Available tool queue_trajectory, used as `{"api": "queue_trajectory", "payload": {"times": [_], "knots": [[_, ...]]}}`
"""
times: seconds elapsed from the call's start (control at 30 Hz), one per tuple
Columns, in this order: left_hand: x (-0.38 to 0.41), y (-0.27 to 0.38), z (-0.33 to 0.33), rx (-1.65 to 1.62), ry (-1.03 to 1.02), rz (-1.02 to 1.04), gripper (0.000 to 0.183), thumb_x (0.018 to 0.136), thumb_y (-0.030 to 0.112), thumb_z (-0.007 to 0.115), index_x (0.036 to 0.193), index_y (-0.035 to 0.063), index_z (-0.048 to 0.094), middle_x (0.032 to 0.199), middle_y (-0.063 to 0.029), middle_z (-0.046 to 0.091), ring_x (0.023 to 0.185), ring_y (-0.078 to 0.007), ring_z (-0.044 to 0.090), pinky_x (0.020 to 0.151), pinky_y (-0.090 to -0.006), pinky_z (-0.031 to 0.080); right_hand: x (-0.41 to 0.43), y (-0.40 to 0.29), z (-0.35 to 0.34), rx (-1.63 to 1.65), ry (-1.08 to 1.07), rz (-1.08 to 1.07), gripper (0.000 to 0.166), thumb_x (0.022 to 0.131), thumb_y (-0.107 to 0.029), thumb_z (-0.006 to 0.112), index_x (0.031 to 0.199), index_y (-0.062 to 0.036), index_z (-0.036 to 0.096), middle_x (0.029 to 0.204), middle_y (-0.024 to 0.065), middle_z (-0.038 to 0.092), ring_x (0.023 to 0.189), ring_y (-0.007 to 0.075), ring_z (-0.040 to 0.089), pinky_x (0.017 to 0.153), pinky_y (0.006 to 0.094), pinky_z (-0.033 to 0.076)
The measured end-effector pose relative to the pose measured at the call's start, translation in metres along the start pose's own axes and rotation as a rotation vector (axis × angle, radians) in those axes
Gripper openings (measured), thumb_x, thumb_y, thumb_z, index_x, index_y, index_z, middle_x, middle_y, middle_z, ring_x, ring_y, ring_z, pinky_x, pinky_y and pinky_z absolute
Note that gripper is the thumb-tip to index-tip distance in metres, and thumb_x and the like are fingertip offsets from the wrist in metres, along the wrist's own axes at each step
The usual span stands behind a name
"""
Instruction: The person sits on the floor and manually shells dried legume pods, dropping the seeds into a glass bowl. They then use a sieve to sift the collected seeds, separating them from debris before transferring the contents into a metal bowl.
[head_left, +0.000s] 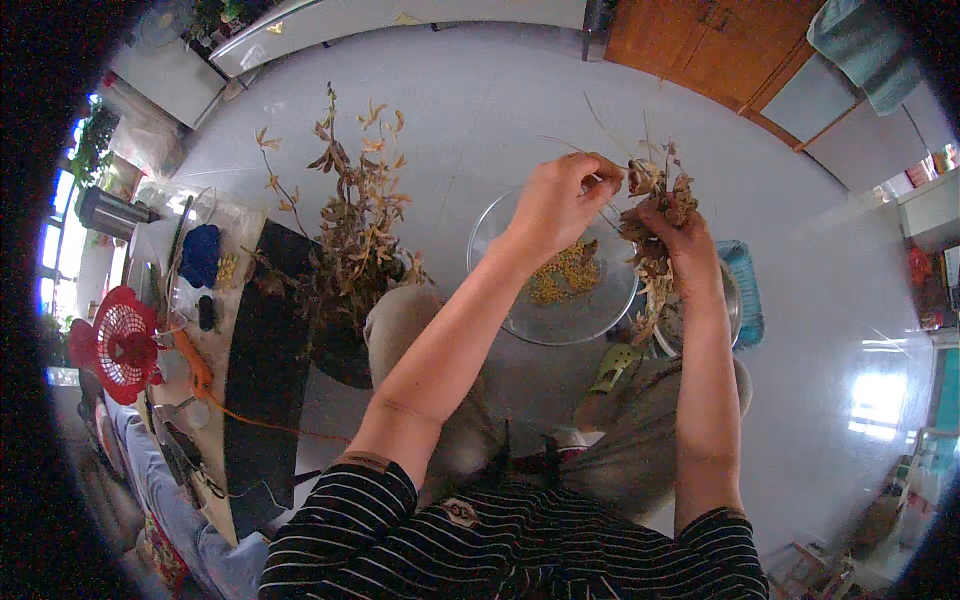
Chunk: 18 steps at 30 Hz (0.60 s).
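My right hand (686, 236) grips a bunch of dried bean plants (652, 217) with brown leaves and pods, beyond the right rim of a clear bowl. At the bunch's upper left, my left hand (566, 191) has its fingers pinched by a thin stem or pod; what lies between the fingertips cannot be made out. The clear round bowl (555, 343) is below my left hand and holds yellow beans (559, 277) with some brown bits. More dried bean plants (356, 202) stand upright in a dark container to the left of my knee.
A metal basin (731, 300) and a blue plastic basket (750, 292) are right of the bowl, near a green clog (616, 367). On the left, a table (236, 300) carries a red plastic basket (124, 345) and an orange-handled tool (193, 364). A wooden cabinet (697, 45) stands far right.
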<state>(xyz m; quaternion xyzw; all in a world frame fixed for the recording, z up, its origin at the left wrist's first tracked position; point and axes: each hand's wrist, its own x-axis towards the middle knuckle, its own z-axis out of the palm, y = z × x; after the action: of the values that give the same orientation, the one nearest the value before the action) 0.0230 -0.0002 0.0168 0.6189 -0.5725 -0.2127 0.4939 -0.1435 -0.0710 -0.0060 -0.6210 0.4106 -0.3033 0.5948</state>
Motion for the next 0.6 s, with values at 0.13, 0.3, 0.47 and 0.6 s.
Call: {"api": "queue_trajectory", "payload": {"times": [0.13, 0.3, 0.47, 0.6], "knots": [[-0.005, 0.011, 0.007, -0.069, 0.017, -0.030, 0.020, 0.075, 0.013, 0.061, 0.091, 0.0007, 0.060, 0.081, -0.0091, 0.063, 0.074, -0.0138, 0.060, 0.069, -0.0263, 0.047, -0.005, -0.003, 0.007, -0.083, -0.003, -0.042, 0.029, 0.072, -0.022, 0.064, 0.091, -0.0011, 0.060, 0.081, 0.0065, 0.063, 0.073, 0.0144, 0.058, 0.066, 0.0272, 0.044], [-0.001, -0.001, 0.014, -0.093, 0.022, -0.064, 0.018, 0.073, 0.010, 0.062, 0.088, -0.0011, 0.060, 0.076, -0.0078, 0.063, 0.070, -0.0093, 0.057, 0.066, -0.0240, 0.046, -0.008, -0.013, 0.013, -0.165, -0.014, 0.026, 0.030, 0.072, -0.023, 0.063, 0.093, -0.0009, 0.059, 0.082, 0.0066, 0.062, 0.074, 0.0142, 0.057, 0.067, 0.0282, 0.044], [0.002, 0.002, 0.014, -0.124, 0.018, -0.127, 0.019, 0.072, 0.011, 0.061, 0.088, -0.0007, 0.060, 0.076, -0.0063, 0.063, 0.071, -0.0093, 0.057, 0.065, -0.0242, 0.045, -0.009, -0.003, 0.007, 0.062, -0.022, 0.051, 0.034, 0.074, -0.023, 0.063, 0.099, -0.0013, 0.056, 0.089, 0.0057, 0.060, 0.079, 0.0140, 0.055, 0.069, 0.0273, 0.044], [0.006, -0.022, 0.010, -0.187, -0.040, -0.083, 0.020, 0.070, 0.011, 0.061, 0.087, 0.0011, 0.061, 0.077, -0.0080, 0.063, 0.073, -0.0102, 0.057, 0.067, -0.0267, 0.046, -0.008, -0.020, 0.024, 0.199, -0.031, 0.068, 0.034, 0.075, -0.018, 0.062, 0.103, -0.0024, 0.055, 0.092, 0.0050, 0.059, 0.079, 0.0130, 0.054, 0.069, 0.0255, 0.043]]}}
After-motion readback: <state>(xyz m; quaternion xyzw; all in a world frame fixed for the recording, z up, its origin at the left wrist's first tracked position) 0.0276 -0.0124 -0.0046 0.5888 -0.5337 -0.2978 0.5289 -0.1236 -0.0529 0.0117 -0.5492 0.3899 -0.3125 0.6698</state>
